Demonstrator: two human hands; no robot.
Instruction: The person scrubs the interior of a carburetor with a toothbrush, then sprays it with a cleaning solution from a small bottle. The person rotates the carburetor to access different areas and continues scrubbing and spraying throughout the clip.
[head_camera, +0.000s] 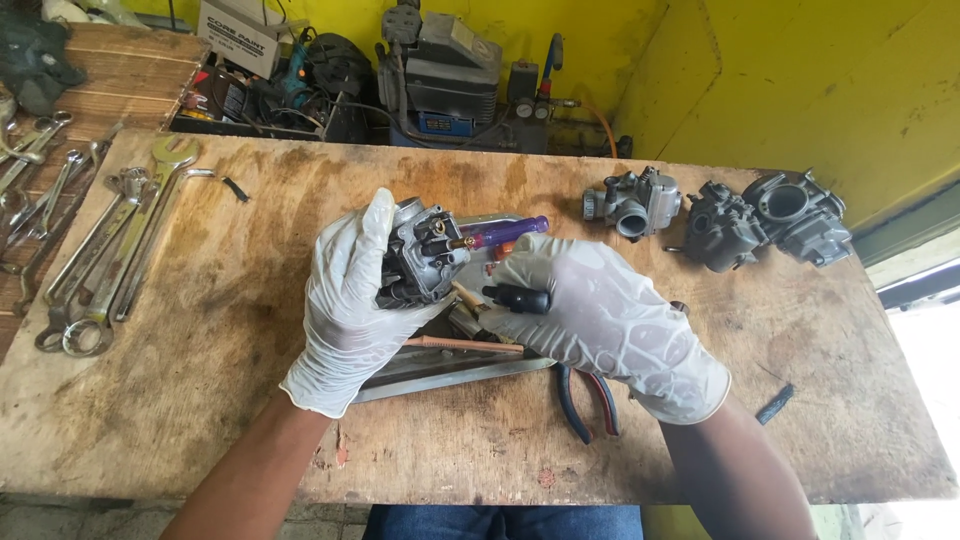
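I saw a shallow metal tray (440, 372) lying on the wooden bench (250, 300), mostly under my hands. In it lay a copper-coloured rod (462, 344) and other small parts I could not make out, since the hands covered much of the tray.

My left hand (345, 310), in a white glove, was wrapped around a carburetor (425, 255) and held it up just above the tray, fingers closed on its left side. My right hand (605, 325), also gloved, was closed on a small black-handled tool (520, 298) with its tip against the carburetor; the tip itself was hidden between the hand and the body. A purple-handled screwdriver (505, 232) lay just behind the carburetor, its shaft cut off from view by it.

Pliers (590, 400) with dark and red grips stuck out from under my right wrist, their head hidden. Three more carburetors (720, 215) sat at the far right of the bench, well apart from my hands. A row of wrenches (105, 260) lay at the left edge. Behind the bench stood a compressor (450, 80) and a crate (265, 100) of cables and tools, too cluttered to sort out.
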